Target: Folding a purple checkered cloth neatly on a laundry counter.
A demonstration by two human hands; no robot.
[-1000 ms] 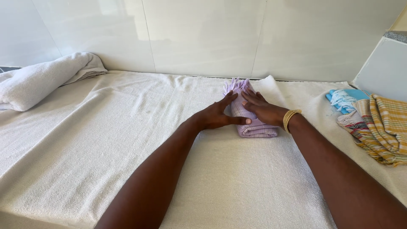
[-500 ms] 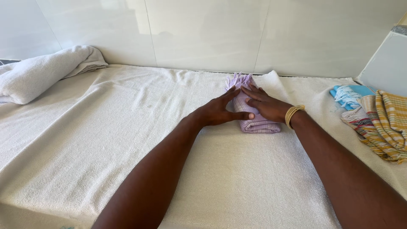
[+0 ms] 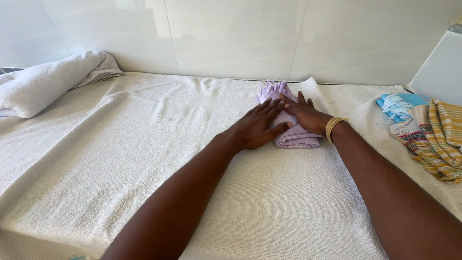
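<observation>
Lilac cloth (image 3: pixel 294 137), folded into a compact oblong bundle, was the thing under both hands, but the biggest surface in view was the counter (image 3: pixel 120 159), draped wall to edge in a cream terry sheet with a fine looped nap and a few soft creases. Behind it rose a wall of large glossy white tiles (image 3: pixel 231 36). At the far left lay a rolled white towel (image 3: pixel 45 82), thick and plush, its long side slanting toward the wall. At the right edge sat a loose heap of woven cloths: a yellow-and-white striped cloth (image 3: pixel 445 139) over a red-striped one, with a blue fringed cloth (image 3: pixel 397 103) behind.

The lilac bundle lay right of centre on the counter, near the wall. Its long axis ran away from the person, the fringed end (image 3: pixel 272 89) pointing at the tiles and the rounded, layered folds facing the camera. The weave was thin, with a faint check.

The left hand (image 3: pixel 257 127) lay flat and open, fingers spread over the bundle's left side. The right hand (image 3: pixel 305 115), also open and pressing down rather than gripping, covered the top, a band of tan thread (image 3: pixel 334 127) wrapped around its wrist.
</observation>
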